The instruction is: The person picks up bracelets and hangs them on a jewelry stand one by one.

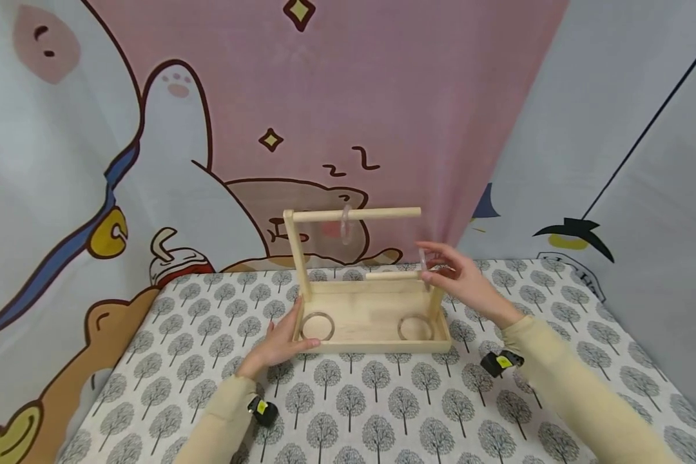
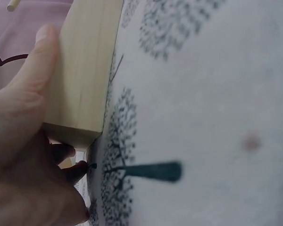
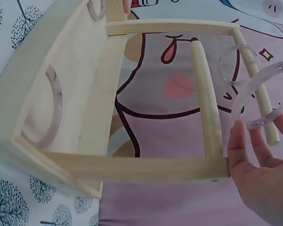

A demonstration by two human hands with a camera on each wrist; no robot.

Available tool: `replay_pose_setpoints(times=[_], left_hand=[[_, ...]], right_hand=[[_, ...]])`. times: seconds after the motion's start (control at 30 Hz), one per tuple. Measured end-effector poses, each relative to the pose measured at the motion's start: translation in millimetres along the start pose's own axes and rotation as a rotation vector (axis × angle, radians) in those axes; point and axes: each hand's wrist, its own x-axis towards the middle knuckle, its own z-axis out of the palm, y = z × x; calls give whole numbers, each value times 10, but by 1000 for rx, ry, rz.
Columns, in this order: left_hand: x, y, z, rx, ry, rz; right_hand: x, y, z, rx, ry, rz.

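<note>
Your right hand (image 1: 461, 278) has its fingers pinching a translucent pale-pink ring (image 3: 242, 99), upright, below the free end of the upper rod (image 1: 383, 213) on a pale wooden rack (image 1: 377, 347). Just left of those fingers runs the rack's lower rod (image 1: 390, 276); further left and higher, a second translucent ring (image 1: 345, 231) hangs around the upper rod. Your left hand (image 1: 280, 339) grips the rack's near left corner, thumb along the front wall, other fingers round the end. Two matching rings lie in the tray between your hands, one beside the left thumb, on the tree-print-covered table (image 1: 371, 415).
</note>
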Motion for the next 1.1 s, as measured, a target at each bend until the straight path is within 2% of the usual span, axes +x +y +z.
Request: replay_pose_setpoints(times=[0.27,0.5,0.7,0.8,1.1], left_hand=[[21,20,-23,-3,-21,-20],[11,76,-61,-28,-16,-9],[44,54,-67,-179,-42,60],[75,17,-63,-220,-50,100],[101,0,-92,-204,-105,104]], right_hand=[[12,-14,-110,-49,72,-3],[55,-16,-179,-45,79,40],[146,-3,-239,-67,108,66],[203,13,-261,-82,118,81],[403,12,-293,-74,124,68]])
